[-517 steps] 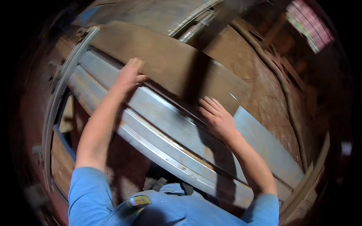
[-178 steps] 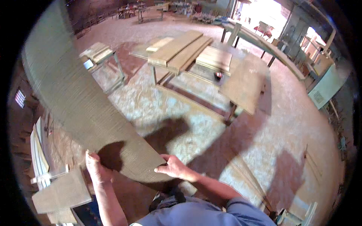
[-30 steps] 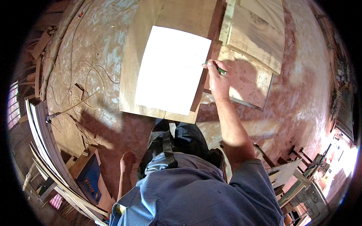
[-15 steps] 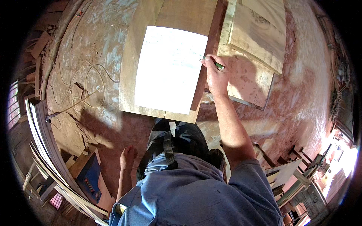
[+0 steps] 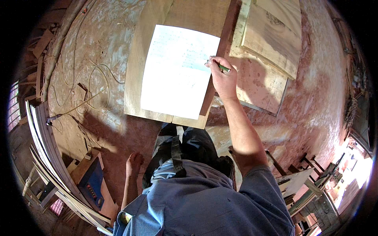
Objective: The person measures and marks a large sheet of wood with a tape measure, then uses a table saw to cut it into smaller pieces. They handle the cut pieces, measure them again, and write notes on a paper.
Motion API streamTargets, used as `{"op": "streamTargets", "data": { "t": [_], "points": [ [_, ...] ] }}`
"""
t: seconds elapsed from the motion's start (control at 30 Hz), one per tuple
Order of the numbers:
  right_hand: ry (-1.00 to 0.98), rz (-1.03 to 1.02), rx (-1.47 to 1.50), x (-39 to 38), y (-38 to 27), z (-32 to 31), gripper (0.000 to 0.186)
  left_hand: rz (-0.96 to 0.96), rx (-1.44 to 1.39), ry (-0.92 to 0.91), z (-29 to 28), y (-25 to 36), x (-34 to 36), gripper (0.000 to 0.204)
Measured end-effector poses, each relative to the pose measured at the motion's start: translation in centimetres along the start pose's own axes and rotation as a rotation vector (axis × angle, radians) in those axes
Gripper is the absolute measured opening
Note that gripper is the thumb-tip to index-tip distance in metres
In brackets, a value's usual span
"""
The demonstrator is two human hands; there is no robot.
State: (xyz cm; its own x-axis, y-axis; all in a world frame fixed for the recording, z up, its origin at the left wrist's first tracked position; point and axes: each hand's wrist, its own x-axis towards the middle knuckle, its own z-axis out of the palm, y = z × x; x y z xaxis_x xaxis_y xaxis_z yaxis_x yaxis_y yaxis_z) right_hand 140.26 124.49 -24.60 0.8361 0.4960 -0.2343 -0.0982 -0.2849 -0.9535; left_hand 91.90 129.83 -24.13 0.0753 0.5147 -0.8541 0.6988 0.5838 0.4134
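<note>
My right hand (image 5: 223, 76) grips a green pencil (image 5: 221, 67) with its tip at the right edge of a white sheet of paper (image 5: 177, 70). The paper lies on a wooden board (image 5: 138, 74) in front of me. My left hand (image 5: 134, 164) hangs low beside my leg with its fingers loosely curled, holding nothing.
More wooden boards (image 5: 271, 43) lie to the right of the first. A thin cable (image 5: 82, 90) loops over the dusty reddish floor at left. A stack of long curved strips (image 5: 43, 145) and a blue box (image 5: 91, 183) sit at lower left. Wooden frames (image 5: 303, 181) stand lower right.
My right hand with the pencil has slid a little along the paper's right edge. The left hand stays down at my side.
</note>
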Motion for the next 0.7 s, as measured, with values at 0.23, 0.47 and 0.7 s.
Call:
{"op": "streamTargets", "data": {
  "t": [0.23, 0.47, 0.7],
  "points": [
    [0.002, -0.098, -0.096, 0.2, -0.1, -0.2, 0.019, -0.014, -0.014, -0.008, -0.4, -1.5, 0.3, 0.017],
    [0.045, -0.103, -0.017, 0.6, 0.7, 0.0, 0.014, -0.036, -0.07, -0.027, -1.6, -4.9, 1.7, 0.022],
    [0.053, -0.151, -0.09, 1.1, 1.1, 0.1, 0.012, -0.025, -0.235, -0.054, -1.9, -5.8, 2.2, 0.022]
  ]
}}
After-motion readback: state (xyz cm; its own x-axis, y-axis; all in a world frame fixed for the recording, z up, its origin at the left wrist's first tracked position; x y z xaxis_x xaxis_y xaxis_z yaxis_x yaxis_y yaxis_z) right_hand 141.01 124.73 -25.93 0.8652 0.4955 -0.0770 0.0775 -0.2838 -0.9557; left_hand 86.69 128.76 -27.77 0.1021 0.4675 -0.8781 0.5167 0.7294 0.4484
